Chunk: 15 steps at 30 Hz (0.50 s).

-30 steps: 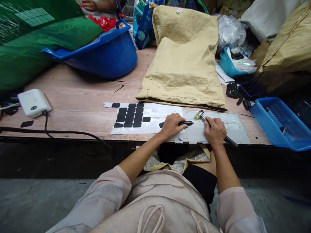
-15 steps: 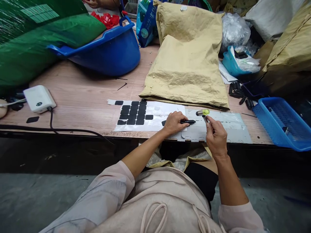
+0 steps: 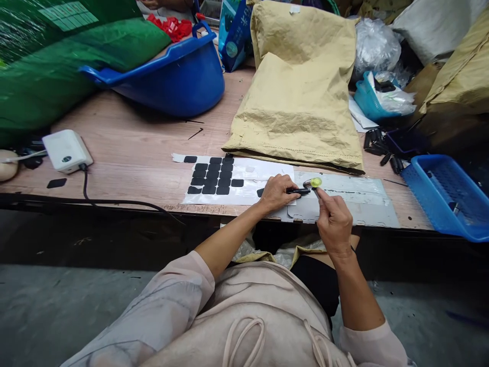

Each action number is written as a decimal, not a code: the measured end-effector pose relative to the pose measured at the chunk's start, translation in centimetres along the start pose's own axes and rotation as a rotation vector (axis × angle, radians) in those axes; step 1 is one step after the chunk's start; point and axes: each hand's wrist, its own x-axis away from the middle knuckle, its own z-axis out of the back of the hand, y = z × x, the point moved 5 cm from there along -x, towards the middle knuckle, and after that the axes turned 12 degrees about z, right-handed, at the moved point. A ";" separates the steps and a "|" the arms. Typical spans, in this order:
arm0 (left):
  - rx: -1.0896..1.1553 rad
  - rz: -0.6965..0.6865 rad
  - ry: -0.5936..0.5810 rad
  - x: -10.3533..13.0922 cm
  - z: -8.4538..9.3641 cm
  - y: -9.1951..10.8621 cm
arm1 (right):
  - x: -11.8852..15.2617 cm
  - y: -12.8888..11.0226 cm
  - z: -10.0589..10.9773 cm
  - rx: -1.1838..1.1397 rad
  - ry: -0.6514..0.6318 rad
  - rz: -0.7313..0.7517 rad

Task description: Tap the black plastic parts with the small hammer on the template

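Note:
My left hand (image 3: 275, 192) is closed on a slim black pen-like piece (image 3: 302, 191), holding it low over the grey board (image 3: 355, 201). In my right hand (image 3: 335, 220) is the handle of a small hammer (image 3: 314, 182) with a metal head and a yellow-green face. The hammer head hangs just beyond the tip of the black piece; I cannot tell whether they touch. Under and beside my left hand lies a white sheet (image 3: 250, 196) with rows of black rounded patches (image 3: 211, 178).
Behind the sheet stands a large tan sack (image 3: 298, 102). A blue tub (image 3: 171, 81) and white adapter box (image 3: 66, 150) with a black cable (image 3: 114, 202) are on the left. At right are a blue basket (image 3: 451, 204) and small black parts (image 3: 376, 142).
My right hand has moved left, bringing the hammer head closer to the black piece's tip. My left hand keeps its hold. The whole view has shifted slightly.

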 end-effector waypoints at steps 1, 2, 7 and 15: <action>-0.001 0.000 -0.003 0.0 0.0 0.0 | -0.1 0.1 0.3 -0.002 0.025 0.000; -0.002 0.001 -0.005 0.0 0.0 0.1 | -0.3 0.1 0.6 -0.003 0.046 -0.003; -0.007 0.011 -0.003 0.1 0.1 0.1 | 0.1 0.4 0.3 0.021 0.023 -0.044; -0.014 0.015 0.000 0.1 0.1 0.2 | -1.0 3.1 1.0 0.121 0.044 -0.054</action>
